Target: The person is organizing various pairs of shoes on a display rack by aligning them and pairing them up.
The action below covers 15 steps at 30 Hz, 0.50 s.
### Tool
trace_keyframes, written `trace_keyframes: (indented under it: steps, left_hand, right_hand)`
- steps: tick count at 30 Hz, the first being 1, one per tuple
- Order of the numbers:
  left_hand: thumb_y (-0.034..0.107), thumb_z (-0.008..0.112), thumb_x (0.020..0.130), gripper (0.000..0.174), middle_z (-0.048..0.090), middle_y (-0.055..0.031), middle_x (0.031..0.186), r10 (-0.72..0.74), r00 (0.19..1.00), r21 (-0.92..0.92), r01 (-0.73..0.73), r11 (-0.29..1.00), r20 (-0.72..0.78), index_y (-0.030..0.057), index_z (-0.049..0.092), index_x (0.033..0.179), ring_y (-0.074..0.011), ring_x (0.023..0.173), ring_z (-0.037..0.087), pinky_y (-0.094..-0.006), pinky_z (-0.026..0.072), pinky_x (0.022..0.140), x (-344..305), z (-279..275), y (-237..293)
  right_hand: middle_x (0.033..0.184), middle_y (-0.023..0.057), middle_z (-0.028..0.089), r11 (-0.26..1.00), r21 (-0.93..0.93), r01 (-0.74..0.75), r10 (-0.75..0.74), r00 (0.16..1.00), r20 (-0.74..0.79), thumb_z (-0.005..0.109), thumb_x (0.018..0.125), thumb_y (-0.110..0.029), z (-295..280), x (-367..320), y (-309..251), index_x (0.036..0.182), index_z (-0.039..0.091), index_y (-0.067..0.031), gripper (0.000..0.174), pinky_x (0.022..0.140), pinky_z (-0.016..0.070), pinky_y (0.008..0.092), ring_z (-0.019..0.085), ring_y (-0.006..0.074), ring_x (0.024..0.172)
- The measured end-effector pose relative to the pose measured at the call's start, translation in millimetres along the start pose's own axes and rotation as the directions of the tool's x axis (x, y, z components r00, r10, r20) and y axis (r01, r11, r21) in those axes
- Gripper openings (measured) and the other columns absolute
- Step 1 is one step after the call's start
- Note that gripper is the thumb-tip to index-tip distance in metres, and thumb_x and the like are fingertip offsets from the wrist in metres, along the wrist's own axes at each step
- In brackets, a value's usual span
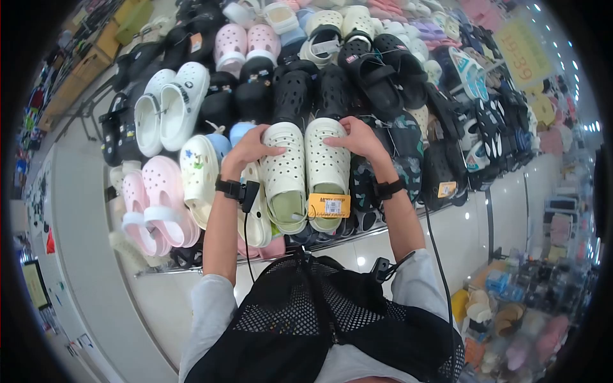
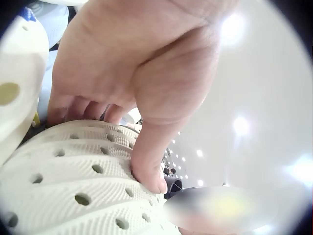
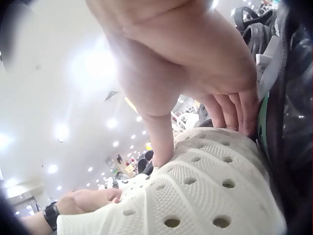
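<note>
Two cream clogs with holes stand side by side, toes away from the body. The left clog (image 1: 284,163) is gripped near its toe by my left hand (image 1: 250,150), thumb on top and fingers down its outer side. My right hand (image 1: 361,139) grips the right clog (image 1: 327,156) the same way. A yellow tag (image 1: 329,206) lies across the heel opening of the right clog. In the left wrist view the thumb of the left hand (image 2: 142,78) presses the holed upper (image 2: 93,171); the right wrist view shows the right hand (image 3: 186,68) on its clog (image 3: 205,181).
Rows of clogs surround the pair: pink ones (image 1: 169,201) and white ones (image 1: 185,105) on the left, black ones (image 1: 294,96) beyond, camouflage ones (image 1: 389,172) on the right. A metal rail (image 1: 364,239) runs along the near edge. A yellow sign (image 1: 525,51) stands at the upper right.
</note>
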State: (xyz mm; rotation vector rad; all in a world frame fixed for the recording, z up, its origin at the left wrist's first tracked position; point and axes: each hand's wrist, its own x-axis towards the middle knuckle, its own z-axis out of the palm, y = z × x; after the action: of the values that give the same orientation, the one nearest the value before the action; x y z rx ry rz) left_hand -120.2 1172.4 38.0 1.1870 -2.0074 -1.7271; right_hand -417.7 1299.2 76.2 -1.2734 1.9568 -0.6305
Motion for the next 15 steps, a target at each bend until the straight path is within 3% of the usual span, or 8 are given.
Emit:
trace_keyframes:
  steps: [2,5,8,10,11,13,14,15]
  left_hand:
    - [0.03,0.101,0.066,0.09,0.072,-0.0178,0.123,-0.027,0.999,-0.014,0.027,1.0,-0.037,-0.0048,0.06,0.138,-0.0274,0.113,0.07,-0.037,0.0545,0.097,2,5,-8]
    - [0.029,0.101,0.063,0.083,0.074,-0.0166,0.114,0.029,0.99,0.117,-0.013,0.993,-0.137,-0.0022,0.065,0.131,-0.0267,0.105,0.072,-0.0378,0.0557,0.093,7,13,-11]
    - [0.029,0.102,0.06,0.077,0.076,-0.0149,0.106,0.029,0.973,0.273,0.036,0.961,-0.228,-0.0007,0.068,0.123,-0.0256,0.099,0.073,-0.0381,0.0558,0.09,7,19,-7]
    - [0.027,0.101,0.061,0.072,0.077,-0.0127,0.101,-0.003,0.961,0.46,0.136,0.877,-0.278,-0.0003,0.069,0.119,-0.0251,0.096,0.073,-0.038,0.0559,0.09,5,22,6]
    - [0.027,0.101,0.061,0.072,0.077,-0.0127,0.101,-0.009,0.96,0.464,0.144,0.874,-0.281,-0.0003,0.069,0.119,-0.0251,0.096,0.073,-0.038,0.0559,0.09,4,21,8]
    - [0.017,0.098,0.069,0.071,0.074,-0.0099,0.114,-0.026,0.997,0.221,0.041,0.975,-0.07,-0.0001,0.064,0.129,-0.0214,0.1,0.071,-0.0361,0.0556,0.093,0,7,7]
    - [0.016,0.096,0.072,0.075,0.073,-0.0118,0.121,-0.005,1.0,0.132,0.008,0.991,-0.022,0.0002,0.061,0.136,-0.0232,0.11,0.07,-0.0372,0.0541,0.1,-4,4,6]
    - [0.016,0.096,0.072,0.075,0.073,-0.0118,0.121,-0.008,1.0,0.144,0.011,0.99,-0.026,0.0002,0.061,0.136,-0.0232,0.11,0.07,-0.0372,0.0541,0.1,-8,6,10]
  right_hand:
    - [0.124,0.0251,0.072,0.998,0.009,0.057,-0.058,0.996,0.062,0.098,0.064,-0.045,0,10,5,0.132,0.063,0.0094,0.094,0.102,0.0546,0.0385,0.07,0.0334,0.118]
    - [0.12,0.0248,0.073,0.994,0.013,0.106,-0.107,0.987,0.119,0.1,0.06,-0.041,5,22,9,0.122,0.07,0.0087,0.085,0.101,0.0546,0.0393,0.071,0.0333,0.115]
    - [0.119,0.0246,0.074,0.986,-0.131,0.099,-0.095,0.995,0.041,0.1,0.06,-0.04,7,13,0,0.122,0.071,0.0065,0.083,0.1,0.0548,0.0407,0.072,0.0355,0.112]
    - [0.116,0.0243,0.074,0.961,-0.22,0.169,-0.186,0.981,-0.055,0.098,0.06,-0.043,12,11,4,0.119,0.072,0.0049,0.081,0.099,0.0551,0.042,0.071,0.0373,0.11]
    - [0.116,0.0243,0.074,0.962,-0.212,0.172,-0.187,0.981,-0.05,0.098,0.06,-0.043,12,10,6,0.119,0.072,0.0049,0.081,0.099,0.0551,0.042,0.071,0.0373,0.11]
    - [0.114,0.0244,0.074,0.953,-0.201,0.225,-0.228,0.974,0.005,0.096,0.061,-0.049,5,10,0,0.114,0.074,0.0048,0.079,0.098,0.0551,0.043,0.071,0.0379,0.109]
    - [0.114,0.0244,0.074,0.954,-0.192,0.233,-0.236,0.972,0.006,0.096,0.061,-0.049,0,8,-4,0.114,0.074,0.0048,0.079,0.098,0.0551,0.043,0.071,0.0379,0.109]
    - [0.113,0.0248,0.074,0.964,-0.15,0.22,-0.207,0.973,0.098,0.095,0.064,-0.051,-7,7,-7,0.118,0.072,0.0056,0.081,0.096,0.0554,0.0418,0.072,0.0374,0.108]
